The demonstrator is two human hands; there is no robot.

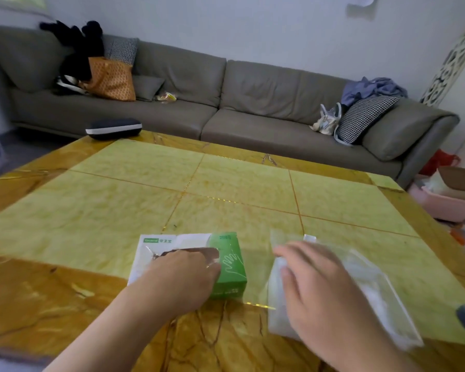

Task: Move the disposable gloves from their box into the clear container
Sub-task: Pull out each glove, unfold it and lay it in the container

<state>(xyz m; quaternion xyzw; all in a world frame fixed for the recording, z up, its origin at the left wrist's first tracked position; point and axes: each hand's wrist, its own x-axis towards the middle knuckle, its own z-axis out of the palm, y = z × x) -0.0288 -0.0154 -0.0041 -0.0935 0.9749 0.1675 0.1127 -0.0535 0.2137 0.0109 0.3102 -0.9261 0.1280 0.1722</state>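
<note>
Yellow-green tiled bench (pixel 226 183), grey sofa (pixel 226 84) behind, dark case (pixel 113 128) at far-left bench corner. Green-and-white glove box (pixel 227 264) sits near your edge, opening up. Your left hand (pixel 183 275) lies on box top, fingers at the opening; grip state can't tell, fingertips hidden. Clear container (pixel 373 285) just right of box, flat on bench, blurred, white stuff inside. Your right hand (pixel 314 280) on its left end, fingers curled over the edge, holding it.
</note>
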